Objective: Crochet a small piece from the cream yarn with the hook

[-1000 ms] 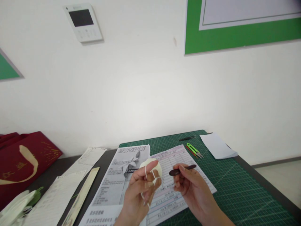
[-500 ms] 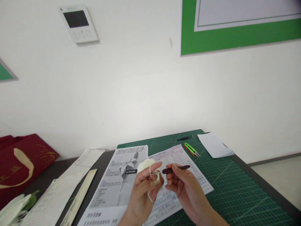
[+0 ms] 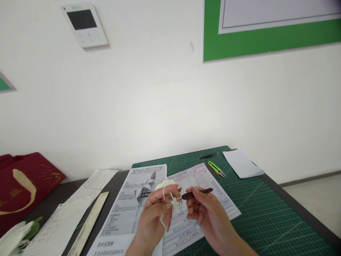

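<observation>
Low in the middle of the head view, my left hand (image 3: 153,215) pinches a small piece of white crochet work (image 3: 174,204), with white yarn (image 3: 163,223) looped over the index finger and trailing down across the fingers. My right hand (image 3: 206,209) is closed around the dark brown handle of a crochet hook (image 3: 197,193). The hook's thin metal tip points left and meets the white stitches. Behind my left fingers shows a rounded white ball of yarn (image 3: 165,184), partly covered by the hand.
Printed sheets (image 3: 122,217) lie on a green cutting mat (image 3: 269,209). Green thread snips (image 3: 215,168), black tweezers (image 3: 208,156) and folded white paper (image 3: 242,163) rest farther back. To the left are a ruler (image 3: 90,222), handwritten sheets (image 3: 62,220) and a dark red bag (image 3: 29,177).
My left hand has shifted slightly left and turned, so the small white piece shows more clearly. The hook has moved a little left, its tip now at the stitches.
</observation>
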Motion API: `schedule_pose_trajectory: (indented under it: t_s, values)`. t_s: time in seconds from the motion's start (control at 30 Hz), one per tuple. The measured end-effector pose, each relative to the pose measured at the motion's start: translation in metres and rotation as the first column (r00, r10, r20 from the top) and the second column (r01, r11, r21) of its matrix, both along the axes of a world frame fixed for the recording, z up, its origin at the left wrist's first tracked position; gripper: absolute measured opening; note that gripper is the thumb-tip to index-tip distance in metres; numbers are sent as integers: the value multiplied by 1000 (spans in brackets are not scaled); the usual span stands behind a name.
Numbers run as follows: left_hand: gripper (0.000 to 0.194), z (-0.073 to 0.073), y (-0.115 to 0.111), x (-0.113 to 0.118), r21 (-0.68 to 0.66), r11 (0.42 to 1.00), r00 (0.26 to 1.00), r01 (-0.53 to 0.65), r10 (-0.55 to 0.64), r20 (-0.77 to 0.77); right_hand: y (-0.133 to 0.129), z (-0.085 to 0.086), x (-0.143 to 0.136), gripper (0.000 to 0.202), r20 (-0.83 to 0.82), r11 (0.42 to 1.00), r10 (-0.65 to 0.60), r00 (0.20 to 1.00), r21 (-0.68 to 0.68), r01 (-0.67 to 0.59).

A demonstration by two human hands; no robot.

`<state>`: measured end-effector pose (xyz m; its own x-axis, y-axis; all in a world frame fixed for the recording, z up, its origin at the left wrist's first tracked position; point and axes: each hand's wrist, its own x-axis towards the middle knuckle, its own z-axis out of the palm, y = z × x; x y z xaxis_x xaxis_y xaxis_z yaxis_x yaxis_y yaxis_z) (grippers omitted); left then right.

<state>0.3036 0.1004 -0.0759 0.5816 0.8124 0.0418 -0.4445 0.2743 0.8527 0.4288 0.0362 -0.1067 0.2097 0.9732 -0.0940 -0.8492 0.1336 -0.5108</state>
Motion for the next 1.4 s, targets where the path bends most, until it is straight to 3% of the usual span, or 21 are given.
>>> schedule_pose_trajectory:
  t_s: [0.13,0.47,0.73,1.03,1.27,1.4]
  values:
    - [30,2,0,-2,33,998,997,-54,56,-53,-1,-1,-1,17,17,1000,-9,1000,-5,9]
    - [31,2,5,0,-5,1000,997,4,-4,-77,0,-1,-2,18,54,998,-57,997,-12,58]
    - [38,0,1,3,-27,998,998,56,-57,-13,2,-4,-2,15,-82,1000,-5,997,-20,3]
    - [32,-8,1,0,72,996,998,48,-45,-33,1,-3,-3,14,-45,999,-40,998,17,41]
    - [32,-8,11,-4,197,946,958,258,-225,-177,5,-7,-3,16,-22,998,-56,998,17,56]
    - [37,-7,8,-2,257,933,951,252,-189,-245,5,-6,-6,13,88,995,-2,996,96,-6]
